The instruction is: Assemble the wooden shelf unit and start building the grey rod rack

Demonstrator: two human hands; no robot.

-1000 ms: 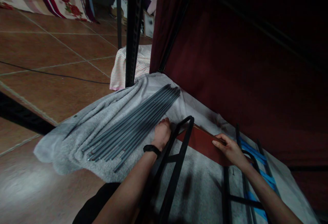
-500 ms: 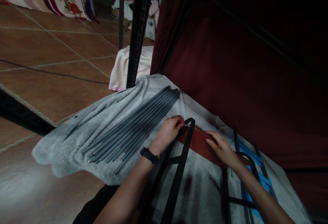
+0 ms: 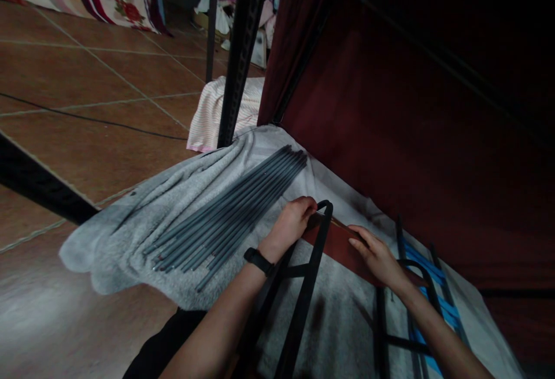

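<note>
My left hand (image 3: 295,222), with a black watch on its wrist, is closed in a pinch beside the curved end of a black metal frame (image 3: 310,275). What its fingertips hold is too small to make out; a thin pale line runs from them into the frame's bend. On the other side of the bend, a thin brown strip (image 3: 342,227) reaches my right hand (image 3: 378,255), whose thumb and fingers close around its end. Beneath the strip lies a flat reddish-brown patch (image 3: 332,246), partly behind the frame. The frame has two side bars joined by a crosspiece.
Several grey rods (image 3: 238,211) lie in a bundle on the grey blanket (image 3: 113,252), left of my hands. Another black frame (image 3: 405,341) and blue strips (image 3: 437,304) are at right. Dark upright posts (image 3: 243,49) and a maroon cloth wall (image 3: 390,125) stand beyond.
My left hand has shifted slightly and turned, its fingers now tucked closer against the frame's bend. My right hand stays at the strip. The whole view has moved a little.
</note>
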